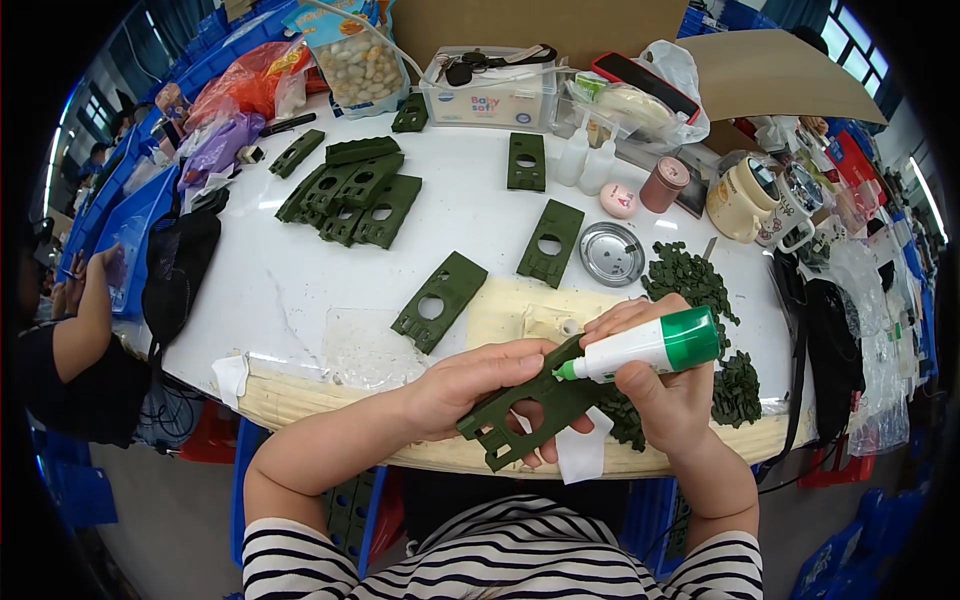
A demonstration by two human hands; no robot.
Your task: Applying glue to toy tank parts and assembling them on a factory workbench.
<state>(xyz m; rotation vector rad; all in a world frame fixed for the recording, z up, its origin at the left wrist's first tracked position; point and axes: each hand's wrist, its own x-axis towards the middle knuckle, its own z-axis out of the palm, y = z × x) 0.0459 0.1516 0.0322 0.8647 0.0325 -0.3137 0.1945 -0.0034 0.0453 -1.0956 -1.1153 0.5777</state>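
My left hand (pixel 470 385) is closed on a dark green plastic tank hull part (pixel 545 408) with a round hole, tilted above the table's near edge. My right hand (pixel 672 395) grips a white glue bottle (pixel 630 350) with a green base. Its light green nozzle tip points down at the upper part of the green piece and seems to touch it. Beyond my hands lie similar green parts, one (pixel 440 300) to the left and another (pixel 551 243) farther back. Heaps of small green pieces (pixel 690 285) lie to the right, partly behind my right hand.
A stack of green parts (pixel 350 195) sits at the back left. Round metal lid (pixel 612 254), pink jar (pixel 664 185), small clear bottles (pixel 598 165) and mugs (pixel 742 200) stand at the right. A clear plastic box (pixel 490 95) is at the back. Another person's arm (pixel 85 315) shows at far left.
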